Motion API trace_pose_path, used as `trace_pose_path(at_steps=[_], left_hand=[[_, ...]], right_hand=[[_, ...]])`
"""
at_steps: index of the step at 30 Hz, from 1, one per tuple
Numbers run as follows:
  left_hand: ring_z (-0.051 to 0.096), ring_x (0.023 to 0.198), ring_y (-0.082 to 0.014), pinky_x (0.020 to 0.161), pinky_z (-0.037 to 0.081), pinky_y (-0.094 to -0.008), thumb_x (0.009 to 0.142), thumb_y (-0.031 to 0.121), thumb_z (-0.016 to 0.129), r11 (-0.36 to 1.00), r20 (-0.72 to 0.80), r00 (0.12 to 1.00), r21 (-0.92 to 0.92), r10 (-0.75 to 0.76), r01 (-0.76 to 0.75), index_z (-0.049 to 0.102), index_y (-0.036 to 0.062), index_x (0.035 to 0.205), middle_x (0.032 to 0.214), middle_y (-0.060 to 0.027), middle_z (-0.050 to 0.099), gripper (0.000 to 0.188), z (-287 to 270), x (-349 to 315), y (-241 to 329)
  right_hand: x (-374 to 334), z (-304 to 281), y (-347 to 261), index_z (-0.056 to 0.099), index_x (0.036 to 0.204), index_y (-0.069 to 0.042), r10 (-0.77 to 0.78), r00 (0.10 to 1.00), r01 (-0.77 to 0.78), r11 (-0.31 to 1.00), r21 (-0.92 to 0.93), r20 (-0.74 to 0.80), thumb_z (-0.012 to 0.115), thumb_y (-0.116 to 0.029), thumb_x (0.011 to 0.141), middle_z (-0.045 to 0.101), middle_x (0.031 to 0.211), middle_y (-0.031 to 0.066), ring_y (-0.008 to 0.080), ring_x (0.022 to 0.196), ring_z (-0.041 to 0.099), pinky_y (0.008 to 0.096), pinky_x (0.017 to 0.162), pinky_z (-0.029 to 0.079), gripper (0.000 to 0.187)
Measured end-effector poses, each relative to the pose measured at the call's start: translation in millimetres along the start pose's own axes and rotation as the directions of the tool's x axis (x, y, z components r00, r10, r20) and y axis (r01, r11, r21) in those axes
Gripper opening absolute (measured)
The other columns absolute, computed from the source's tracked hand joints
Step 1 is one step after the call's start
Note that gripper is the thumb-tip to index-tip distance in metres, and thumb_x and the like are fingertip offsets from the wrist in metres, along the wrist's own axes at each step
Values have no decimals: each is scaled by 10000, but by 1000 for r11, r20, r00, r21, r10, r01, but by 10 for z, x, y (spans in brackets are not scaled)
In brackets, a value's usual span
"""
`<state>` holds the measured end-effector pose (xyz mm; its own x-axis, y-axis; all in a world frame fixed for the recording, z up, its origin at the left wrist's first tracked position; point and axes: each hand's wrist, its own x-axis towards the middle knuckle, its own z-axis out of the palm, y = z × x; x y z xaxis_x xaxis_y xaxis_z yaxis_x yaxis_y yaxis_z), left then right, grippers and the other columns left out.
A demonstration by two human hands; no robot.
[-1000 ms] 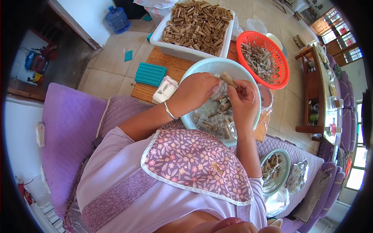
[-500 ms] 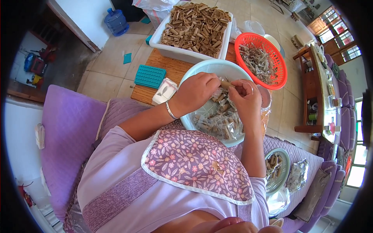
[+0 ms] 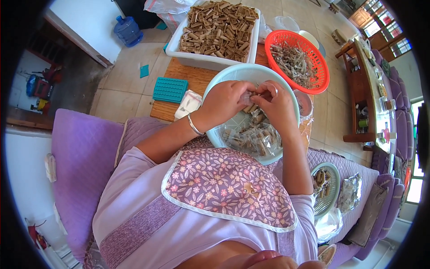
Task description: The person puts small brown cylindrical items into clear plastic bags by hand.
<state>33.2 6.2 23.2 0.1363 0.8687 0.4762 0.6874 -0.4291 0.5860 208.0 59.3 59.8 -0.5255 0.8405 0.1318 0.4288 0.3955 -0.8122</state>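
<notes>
Both hands, left hand [image 3: 226, 99] and right hand [image 3: 274, 104], pinch one small brown roll [image 3: 249, 107] over the pale bowl [image 3: 233, 74] so scraps land inside.

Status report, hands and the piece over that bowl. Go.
Left hand and right hand together over pale blue bowl, both pinching one small brown piece. Clear bag of pieces beneath. Nothing blocking.
</notes>
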Motion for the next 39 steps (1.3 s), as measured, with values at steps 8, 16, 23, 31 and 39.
trace_pose_path(at_steps=[8, 16, 23, 31, 39], left_hand=[[667, 955, -233, 807, 521, -327, 764, 48, 743, 873, -3, 962, -419, -274, 247, 596, 45, 1127, 1026, -114, 683, 391, 116, -16, -81], [590, 1103, -166, 918, 506, -294, 802, -40, 691, 725, 211, 932, -585, -295, 362, 528, 12, 1237, 1204, -87, 600, 468, 35, -17, 5], [594, 1095, -148, 903, 502, -287, 765, -33, 719, 717, 88, 970, -658, -228, 229, 501, 61, 1295, 1196, -89, 608, 581, 145, -66, -53], [587, 1074, -160, 824, 530, -283, 809, -56, 682, 461, 291, 911, -792, -292, 400, 278, 45, 1455, 1224, -168, 581, 768, 130, -91, -27], [600, 1041, -166, 740, 533, -269, 833, -32, 670, 394, 321, 896, -814, -308, 427, 256, 34, 1461, 1236, -186, 577, 755, 155, -134, -61]], right_hand=[[-28, 56, 255, 681, 1002, 14, -247, 964, 248, 969, -2, -97, 634, 8, 836, 633, 1006, 85, 224, 941, 611, 309, 813, 488, 173], [-37, 46, 320, 693, 1010, -12, 71, 997, -76, 908, 412, 27, 616, -2, 863, 628, 953, 83, 144, 783, 610, 262, 708, 500, 166], [-85, 5, 291, 676, 968, 14, 4, 1000, -11, 970, 244, 28, 627, -14, 872, 620, 923, 34, 99, 777, 592, 237, 673, 490, 111], [-88, -2, 314, 633, 931, -3, 113, 977, -56, 955, 293, -180, 706, -3, 799, 606, 856, 22, 93, 740, 569, 253, 642, 485, 151], [-128, 56, -17, 646, 941, -18, -119, 946, 99, 992, -80, -300, 710, -41, 771, 624, 935, 97, 228, 787, 621, 326, 706, 504, 183]])
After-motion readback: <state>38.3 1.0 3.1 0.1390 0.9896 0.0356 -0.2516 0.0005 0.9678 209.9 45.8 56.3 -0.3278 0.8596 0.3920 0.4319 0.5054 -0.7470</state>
